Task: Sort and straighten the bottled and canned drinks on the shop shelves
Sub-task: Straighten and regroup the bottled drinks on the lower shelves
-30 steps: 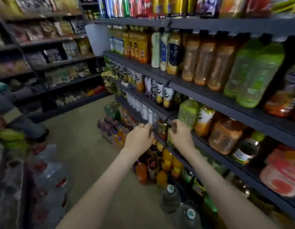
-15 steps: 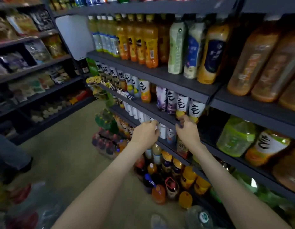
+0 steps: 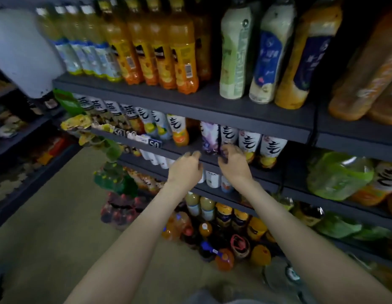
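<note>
**Head view.** We are lifting both hands away from the row of small white cans (image 3: 212, 179), where they were working half a second ago. We are bringing them up to the middle shelf (image 3: 184, 148) at the centre of the frame.

Our left hand (image 3: 186, 166) is reaching toward the shelf's front lip with fingers loosely extended, holding nothing. Our right hand (image 3: 234, 164) is arriving at the foot of the purple-labelled bottle (image 3: 209, 137) and the white-labelled bottle (image 3: 227, 133) just beside it. Its fingers are curling, but we cannot tell whether they are closing on either bottle or only brushing them.

We are judging that the cans are done with and this row is next. It may start at the dark gap between the purple-labelled bottle and the orange-bottomed bottle (image 3: 180, 133) to its left.

Our right hand is covering the bases of the two nearest bottles, so we are not seeing how they stand. The upper shelf (image 3: 190, 104) is cutting off every cap in the row. Blur is smearing the labels and the price tags (image 3: 155, 144), and the goods at far left are staying unreadable.
</note>
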The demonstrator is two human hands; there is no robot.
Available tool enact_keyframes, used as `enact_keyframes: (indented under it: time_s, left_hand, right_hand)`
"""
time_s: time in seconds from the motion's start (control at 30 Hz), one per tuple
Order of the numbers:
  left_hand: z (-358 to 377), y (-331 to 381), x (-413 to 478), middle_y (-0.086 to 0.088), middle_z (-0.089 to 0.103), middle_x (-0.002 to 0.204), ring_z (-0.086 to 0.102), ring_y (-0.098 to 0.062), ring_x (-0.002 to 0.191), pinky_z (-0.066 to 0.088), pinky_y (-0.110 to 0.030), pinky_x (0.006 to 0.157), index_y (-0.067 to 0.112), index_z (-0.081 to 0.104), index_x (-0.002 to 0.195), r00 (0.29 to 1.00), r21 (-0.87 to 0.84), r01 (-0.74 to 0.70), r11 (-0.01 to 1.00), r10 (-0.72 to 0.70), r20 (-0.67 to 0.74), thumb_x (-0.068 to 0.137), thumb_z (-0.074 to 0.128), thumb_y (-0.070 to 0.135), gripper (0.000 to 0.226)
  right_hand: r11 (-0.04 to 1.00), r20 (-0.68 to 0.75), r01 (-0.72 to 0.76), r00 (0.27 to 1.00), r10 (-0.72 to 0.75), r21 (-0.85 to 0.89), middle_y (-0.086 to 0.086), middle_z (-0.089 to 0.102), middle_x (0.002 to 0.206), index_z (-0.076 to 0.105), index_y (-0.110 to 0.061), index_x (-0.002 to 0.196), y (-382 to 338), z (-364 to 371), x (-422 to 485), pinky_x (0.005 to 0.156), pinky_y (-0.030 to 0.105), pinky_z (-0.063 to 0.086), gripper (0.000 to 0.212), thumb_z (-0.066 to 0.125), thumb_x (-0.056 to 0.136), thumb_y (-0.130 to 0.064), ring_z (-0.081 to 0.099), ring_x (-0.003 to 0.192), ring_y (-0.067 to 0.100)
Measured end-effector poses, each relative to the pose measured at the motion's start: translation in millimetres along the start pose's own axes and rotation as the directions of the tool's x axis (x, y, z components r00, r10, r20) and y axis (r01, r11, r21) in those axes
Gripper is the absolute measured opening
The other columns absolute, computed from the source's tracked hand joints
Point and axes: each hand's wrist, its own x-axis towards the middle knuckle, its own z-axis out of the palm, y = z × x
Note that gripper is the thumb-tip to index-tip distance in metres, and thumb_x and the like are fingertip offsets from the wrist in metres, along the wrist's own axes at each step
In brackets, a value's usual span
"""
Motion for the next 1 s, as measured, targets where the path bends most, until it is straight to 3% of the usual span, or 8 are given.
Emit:
enact_keyframes:
  time_s: [0.2,0.37,0.5,0.6,0.77,0.9,1.0]
  left_hand:
    - [35.9,45.5,25.1,-0.012,0.054,0.124,0.053,-0.032,0.112,0.044,-0.038,0.079,0.014,0.047,0.125,0.953,-0.081,-0.237,0.968,0.247,0.173,0.097,0.044,0.029,0.032]
    - [53.9,117.9,9.3,-0.009,0.052,0.122,0.054,-0.030,0.106,0.040,-0.033,0.066,0.017,0.044,0.129,0.855,-0.155,-0.439,0.885,0.464,0.229,0.099,0.042,0.033,0.035]
    - [60.7,164.6,-5.2,-0.007,0.051,0.120,0.055,-0.028,0.099,0.041,-0.034,0.062,0.017,0.042,0.131,0.802,-0.194,-0.506,0.840,0.541,0.251,0.099,0.042,0.034,0.036]
    - [64.9,193.5,-11.4,-0.008,0.051,0.122,0.056,-0.029,0.099,0.043,-0.034,0.063,0.017,0.041,0.131,0.806,-0.213,-0.504,0.837,0.544,0.234,0.098,0.044,0.033,0.037]
    - [77.4,245.7,-22.2,-0.009,0.045,0.132,0.051,-0.029,0.113,0.047,-0.037,0.076,0.017,0.032,0.140,0.865,-0.255,-0.431,0.866,0.477,0.156,0.096,0.047,0.030,0.048]
    - [95.3,283.1,-25.3,-0.012,0.033,0.141,0.039,-0.030,0.126,0.040,-0.038,0.096,0.010,0.025,0.144,0.919,-0.245,-0.391,0.887,0.392,-0.045,0.090,0.059,0.025,0.066]
    - [111.3,298.0,-25.1,-0.020,0.029,0.145,0.038,-0.035,0.127,0.038,-0.041,0.101,0.005,0.026,0.144,0.912,-0.189,-0.401,0.896,0.370,-0.179,0.082,0.070,0.022,0.078]
  right_hand:
    - [0.955,-0.175,-0.291,0.945,0.277,-0.061,0.012,0.052,0.123,0.050,-0.006,0.125,46.4,-18.2,-46.3,0.091,0.035,0.044,0.032,0.054,0.093,-0.010,0.047,0.120,0.028]
    - [0.877,-0.349,-0.476,0.833,0.429,-0.058,0.016,0.051,0.123,0.048,-0.002,0.127,88.2,-68.6,-102.6,0.084,0.030,0.041,0.034,0.053,0.094,-0.008,0.046,0.120,0.030]
    - [0.825,-0.439,-0.564,0.743,0.505,-0.005,0.016,0.050,0.121,0.048,-0.002,0.124,123.0,-116.4,-135.9,0.076,0.030,0.038,0.032,0.054,0.093,-0.008,0.047,0.116,0.032]
    - [0.795,-0.460,-0.599,0.681,0.569,0.097,0.012,0.049,0.111,0.048,-0.004,0.115,149.4,-148.9,-151.6,0.073,0.031,0.038,0.025,0.057,0.093,-0.011,0.048,0.109,0.031]
    - [0.803,-0.443,-0.583,0.692,0.570,0.121,0.015,0.046,0.129,0.039,-0.004,0.134,189.2,-194.3,-168.5,0.081,0.029,0.038,0.045,0.056,0.094,-0.013,0.044,0.121,0.031]
    - [0.842,-0.400,-0.531,0.755,0.520,0.092,0.015,0.046,0.134,0.035,-0.003,0.140,217.1,-219.6,-164.4,0.082,0.026,0.037,0.056,0.060,0.093,-0.022,0.045,0.124,0.030]
    - [0.893,-0.407,-0.436,0.801,0.440,0.109,0.015,0.045,0.138,0.031,-0.003,0.142,227.9,-225.9,-146.0,0.097,0.036,0.042,0.067,0.065,0.088,-0.022,0.043,0.128,0.031]
